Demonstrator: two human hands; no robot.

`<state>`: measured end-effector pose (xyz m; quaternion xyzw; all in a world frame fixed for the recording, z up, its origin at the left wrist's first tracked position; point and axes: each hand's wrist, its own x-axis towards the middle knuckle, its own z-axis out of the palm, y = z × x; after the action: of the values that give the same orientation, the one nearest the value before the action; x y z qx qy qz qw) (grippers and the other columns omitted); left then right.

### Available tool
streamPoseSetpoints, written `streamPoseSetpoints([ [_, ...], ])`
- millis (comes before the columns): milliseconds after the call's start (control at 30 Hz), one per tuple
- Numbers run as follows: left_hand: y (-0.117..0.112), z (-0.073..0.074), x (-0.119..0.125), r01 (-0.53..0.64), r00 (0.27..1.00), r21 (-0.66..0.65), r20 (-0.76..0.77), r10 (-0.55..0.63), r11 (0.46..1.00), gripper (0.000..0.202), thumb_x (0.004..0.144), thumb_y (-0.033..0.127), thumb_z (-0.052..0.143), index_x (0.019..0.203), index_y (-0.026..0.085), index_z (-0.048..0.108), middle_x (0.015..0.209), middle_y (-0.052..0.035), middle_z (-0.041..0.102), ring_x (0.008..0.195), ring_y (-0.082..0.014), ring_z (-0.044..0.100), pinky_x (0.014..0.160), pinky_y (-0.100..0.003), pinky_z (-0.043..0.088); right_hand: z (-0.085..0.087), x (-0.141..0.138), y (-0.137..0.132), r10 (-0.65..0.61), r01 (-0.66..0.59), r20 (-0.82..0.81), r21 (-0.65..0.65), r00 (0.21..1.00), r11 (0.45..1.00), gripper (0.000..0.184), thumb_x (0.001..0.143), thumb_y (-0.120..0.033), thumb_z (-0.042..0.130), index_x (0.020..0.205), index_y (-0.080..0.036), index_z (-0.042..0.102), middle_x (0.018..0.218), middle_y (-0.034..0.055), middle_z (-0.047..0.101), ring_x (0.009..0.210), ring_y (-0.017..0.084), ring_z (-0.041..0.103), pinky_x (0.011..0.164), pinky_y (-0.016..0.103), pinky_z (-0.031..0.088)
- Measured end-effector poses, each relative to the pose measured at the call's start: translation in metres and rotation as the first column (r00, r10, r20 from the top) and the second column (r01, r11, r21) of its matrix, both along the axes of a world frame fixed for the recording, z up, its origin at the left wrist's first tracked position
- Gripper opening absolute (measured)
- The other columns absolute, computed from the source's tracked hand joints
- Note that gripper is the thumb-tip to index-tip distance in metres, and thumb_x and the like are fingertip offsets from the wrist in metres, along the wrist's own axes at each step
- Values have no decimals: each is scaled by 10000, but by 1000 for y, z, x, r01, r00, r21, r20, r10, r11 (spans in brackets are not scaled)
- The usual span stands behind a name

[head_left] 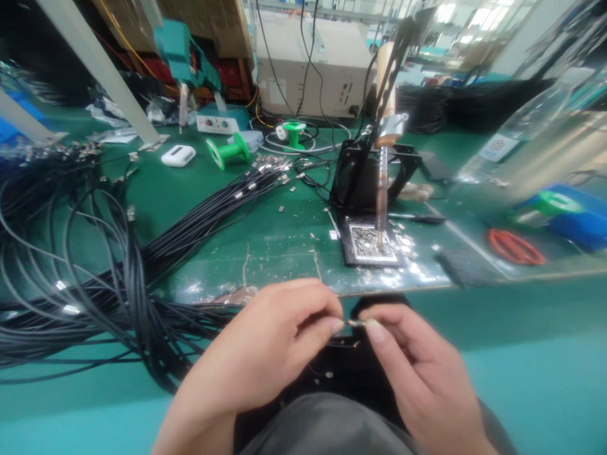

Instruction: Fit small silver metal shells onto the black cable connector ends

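My left hand (265, 351) and my right hand (417, 373) meet just below the front edge of the green bench (284, 234). Both pinch one small metal connector end (355, 323) between fingertips, the left from the left side, the right from the right. A thin black cable seems to run from it under my hands, mostly hidden. A big bundle of black cables (95, 278) with metal ends lies to my left. A soldering iron (383, 183) hangs tip-down in a black stand over a small tray of solder scraps (372, 246).
Two green spools (228, 151) and a white box (178, 155) lie at the back left by a beige machine (308, 69). Red-handled scissors (515, 245) and a blue tray (576, 215) sit at the right. A clear bottle (521, 126) stands at far right.
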<state>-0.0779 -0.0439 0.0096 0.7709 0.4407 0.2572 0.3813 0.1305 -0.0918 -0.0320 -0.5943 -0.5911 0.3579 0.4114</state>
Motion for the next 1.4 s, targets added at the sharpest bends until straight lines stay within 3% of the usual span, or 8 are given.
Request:
streamPoseSetpoints([
  [233,-2,-2,0,-4,1000,-3,-14,4,1000,141,1001,146,647,897,228,695,887,76,707,745,-74,578,722,-181,427,-1,-3,-3,-41,38,-79,-44,996,998,282,1010,-514,651,1021,-252,755,822,46,772,687,208,690,498,290,444],
  [533,-2,-1,1,-16,1000,-5,-20,16,1000,150,989,132,657,876,226,689,861,83,690,745,-68,571,708,-173,420,-1,-3,-4,-49,46,-60,-52,997,998,278,1013,-521,646,1033,-264,751,790,30,756,667,191,674,506,283,430],
  [667,-2,0,0,-15,1000,-9,10,15,1000,151,1011,148,653,900,235,707,887,83,714,760,-69,591,719,-172,431,1,-2,-2,-24,22,-55,-38,998,999,299,1026,-509,624,944,-251,750,777,27,739,653,182,643,522,281,431],
  [833,-3,0,-1,17,1000,-22,17,-17,1000,168,1051,169,609,940,242,710,921,76,723,809,-73,618,756,-166,446,8,-3,1,-9,7,-40,-48,999,999,357,1029,-503,606,805,-243,704,694,-5,612,591,149,507,526,270,391],
  [1067,0,0,-1,42,999,-27,6,-42,999,209,1051,130,567,929,227,705,888,60,718,783,-84,615,739,-177,442,10,-4,3,-10,-23,-204,-158,979,987,420,1015,-545,626,759,-212,643,639,-33,441,583,128,374,522,262,318],
  [1233,0,-2,-2,74,997,-61,-18,-76,995,262,1050,108,509,939,228,713,772,63,658,707,-85,584,688,-183,429,1,1,5,66,-128,-335,-166,940,978,435,1038,-537,622,758,-206,593,627,-51,399,574,116,323,504,255,283],
  [1400,2,-6,-2,97,994,-99,-41,-101,990,269,1063,126,467,966,229,695,765,60,648,697,-85,599,666,-190,433,-3,2,5,59,-163,-438,-204,897,965,429,1044,-526,634,764,-207,577,642,-57,384,600,120,313,535,268,294],
])
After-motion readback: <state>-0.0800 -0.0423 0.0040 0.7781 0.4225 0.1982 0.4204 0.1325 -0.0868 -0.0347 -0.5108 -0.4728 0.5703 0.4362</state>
